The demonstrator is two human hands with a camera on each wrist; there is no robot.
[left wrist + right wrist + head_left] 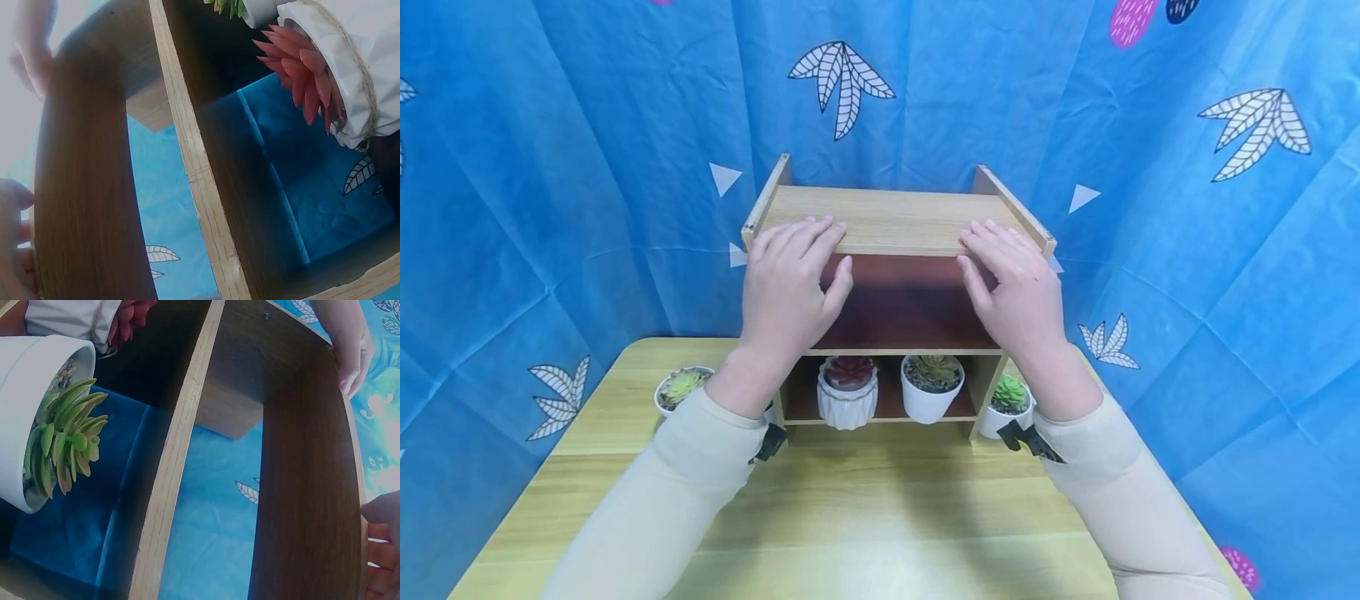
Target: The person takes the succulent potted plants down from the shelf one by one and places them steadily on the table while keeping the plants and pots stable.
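A small wooden shelf unit (895, 350) stands on the table. My left hand (790, 279) rests on the left part of its top board (895, 218), fingers stretched over the upper face and thumb by the front edge. On the right part of that board lies my right hand (1018, 283), placed the same way. In the lower compartment sit a red succulent in a white ribbed pot (848, 398) and a green succulent (65, 440) in a smooth white pot (932, 396). From both wrist views I see the underside of the top board (87, 181) and the middle shelf's edge (178, 450).
Left of the unit is a potted pale green succulent (681, 387), partly behind my left forearm. A bright green potted succulent (1009, 404) stands at its right side. The wooden table (850, 517) extends in front. A blue patterned cloth (647, 167) hangs behind and around.
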